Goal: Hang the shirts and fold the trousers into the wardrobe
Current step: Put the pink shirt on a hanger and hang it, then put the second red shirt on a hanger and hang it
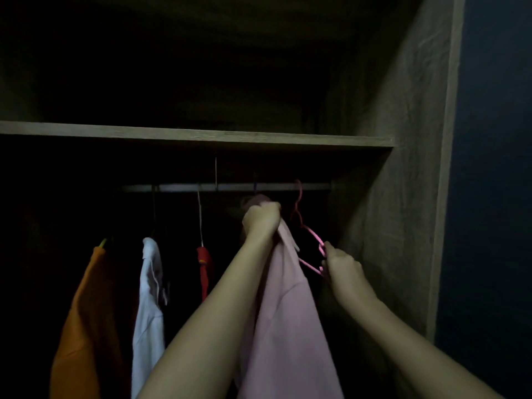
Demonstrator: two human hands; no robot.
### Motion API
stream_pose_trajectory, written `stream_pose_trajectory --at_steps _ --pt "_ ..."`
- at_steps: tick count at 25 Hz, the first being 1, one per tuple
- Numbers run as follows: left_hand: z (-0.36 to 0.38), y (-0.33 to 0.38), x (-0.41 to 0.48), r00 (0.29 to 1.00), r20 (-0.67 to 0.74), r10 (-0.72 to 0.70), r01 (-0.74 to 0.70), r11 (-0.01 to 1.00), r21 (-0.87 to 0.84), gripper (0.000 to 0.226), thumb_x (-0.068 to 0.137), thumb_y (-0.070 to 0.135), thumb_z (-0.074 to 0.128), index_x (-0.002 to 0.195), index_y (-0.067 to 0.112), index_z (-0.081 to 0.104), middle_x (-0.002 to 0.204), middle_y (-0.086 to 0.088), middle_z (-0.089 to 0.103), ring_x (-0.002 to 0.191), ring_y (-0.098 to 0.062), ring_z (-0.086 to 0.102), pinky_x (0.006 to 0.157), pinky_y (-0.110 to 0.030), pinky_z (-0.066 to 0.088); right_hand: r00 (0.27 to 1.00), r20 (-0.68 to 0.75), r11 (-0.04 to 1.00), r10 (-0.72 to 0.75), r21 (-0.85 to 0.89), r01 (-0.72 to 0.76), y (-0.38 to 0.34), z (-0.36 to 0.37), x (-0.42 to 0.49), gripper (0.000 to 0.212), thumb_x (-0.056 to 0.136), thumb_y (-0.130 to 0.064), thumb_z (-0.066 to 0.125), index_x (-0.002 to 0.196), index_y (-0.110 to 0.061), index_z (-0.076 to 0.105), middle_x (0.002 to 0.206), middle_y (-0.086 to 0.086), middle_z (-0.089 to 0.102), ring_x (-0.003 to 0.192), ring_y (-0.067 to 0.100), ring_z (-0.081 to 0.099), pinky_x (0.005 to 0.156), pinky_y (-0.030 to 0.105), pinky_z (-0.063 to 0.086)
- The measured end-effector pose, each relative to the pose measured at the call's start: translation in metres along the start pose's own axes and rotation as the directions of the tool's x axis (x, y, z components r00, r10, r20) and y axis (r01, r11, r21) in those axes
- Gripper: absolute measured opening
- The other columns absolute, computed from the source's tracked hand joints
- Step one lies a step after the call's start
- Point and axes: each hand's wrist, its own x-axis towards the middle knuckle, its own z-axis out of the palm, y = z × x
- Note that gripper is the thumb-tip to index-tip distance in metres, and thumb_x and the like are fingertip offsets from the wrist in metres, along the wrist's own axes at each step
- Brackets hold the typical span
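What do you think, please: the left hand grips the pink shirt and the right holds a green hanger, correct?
Not quite: the head view shows a pink hanger, not green, in the right hand. The left hand does grip the pink shirt.

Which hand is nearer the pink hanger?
Right. The right hand pinches the lower end of the pink hanger; the left hand grips the top of the pink shirt, just left of it.
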Motion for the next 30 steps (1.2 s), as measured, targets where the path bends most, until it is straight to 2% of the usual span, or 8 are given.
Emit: stream_pose_trajectory --at_steps 7,11,15,18,21,24,26,30 --pt "0.014 -0.027 0.023 0.994 -0.059 -0.087 0.094 0.986 0.134 0.043 0.092 0.026 0.046 0.123 -0.002 0.057 0.132 -0.02 0.054 0.123 -0.034 0.05 0.104 -0.035 0.04 0.996 0.004 0.996 -0.088 0.003 0.088 0.004 -0.015 -0.009 0.048 0.099 -0.016 0.041 0.144 -0.007 0.027 0.122 0.013 0.056 0.103 0.025 0.06 0.085 0.029 0.047" --pt "0.012 -0.034 0.021 0.998 -0.05 -0.049 0.06 0.962 0.266 0.041 0.092 0.023 0.047 0.124 -0.002 0.057 0.133 -0.021 0.053 0.126 -0.034 0.048 0.101 -0.032 0.038 0.997 0.018 0.997 -0.08 -0.018 0.08 -0.001 -0.01 -0.01 0.048 0.098 -0.014 0.042 0.144 -0.005 0.028 0.122 0.017 0.056 0.104 0.028 0.06 0.086 0.032 0.047" --pt "0.001 -0.038 0.004 1.0 0.005 0.012 -0.013 0.896 0.445 0.054 0.093 0.036 0.05 0.129 -0.004 0.049 0.137 -0.023 0.048 0.127 -0.035 0.046 0.102 -0.033 0.037 0.997 0.027 0.997 -0.075 0.032 0.074 -0.001 -0.01 -0.016 0.051 0.095 -0.013 0.048 0.142 -0.001 0.03 0.126 0.021 0.053 0.11 0.032 0.056 0.091 0.035 0.045" --pt "-0.011 -0.04 -0.03 0.994 -0.021 0.109 -0.077 0.814 0.576 0.068 0.095 0.038 0.048 0.139 -0.008 0.027 0.143 -0.026 0.034 0.132 -0.038 0.037 0.106 -0.035 0.032 0.993 -0.013 0.991 -0.116 0.063 0.117 -0.008 -0.009 -0.036 0.057 0.093 -0.02 0.051 0.142 0.001 0.029 0.144 0.023 0.035 0.132 0.034 0.033 0.107 0.037 0.031" --pt "-0.039 -0.05 -0.079 0.968 -0.046 0.246 -0.159 0.748 0.645 0.054 0.094 0.03 0.049 0.132 -0.007 0.036 0.136 -0.026 0.043 0.126 -0.04 0.043 0.1 -0.038 0.036 0.971 -0.043 0.966 -0.237 0.092 0.24 -0.02 -0.015 -0.07 0.059 0.093 -0.023 0.049 0.142 0.001 0.028 0.148 0.022 0.029 0.137 0.034 0.025 0.111 0.039 0.026" --pt "-0.089 -0.081 -0.143 0.938 -0.096 0.334 -0.194 0.733 0.652 0.045 0.094 0.022 0.049 0.132 -0.002 0.043 0.129 -0.023 0.054 0.121 -0.037 0.05 0.096 -0.035 0.038 0.918 -0.026 0.889 -0.395 0.239 0.389 -0.038 -0.004 -0.117 0.057 0.089 -0.027 0.039 0.136 0.006 0.038 0.139 0.025 0.042 0.13 0.038 0.038 0.109 0.037 0.027" --pt "-0.128 -0.116 -0.199 0.92 -0.159 0.358 -0.171 0.733 0.659 0.043 0.095 0.018 0.048 0.133 -0.001 0.045 0.129 -0.02 0.056 0.12 -0.034 0.052 0.096 -0.032 0.037 0.891 0.055 0.824 -0.45 0.41 0.39 -0.057 0.018 -0.164 0.061 0.087 -0.034 0.033 0.134 0.004 0.041 0.136 0.023 0.046 0.126 0.036 0.043 0.108 0.033 0.027" --pt "-0.223 -0.196 -0.314 0.908 -0.36 0.216 0.124 0.68 0.723 0.042 0.098 0.023 0.044 0.135 0.003 0.046 0.132 -0.015 0.056 0.123 -0.029 0.051 0.1 -0.032 0.037 0.789 0.194 0.652 -0.583 0.692 0.312 -0.126 0.056 -0.28 0.065 0.091 -0.045 0.029 0.139 -0.002 0.035 0.143 0.017 0.04 0.132 0.031 0.036 0.109 0.034 0.026"
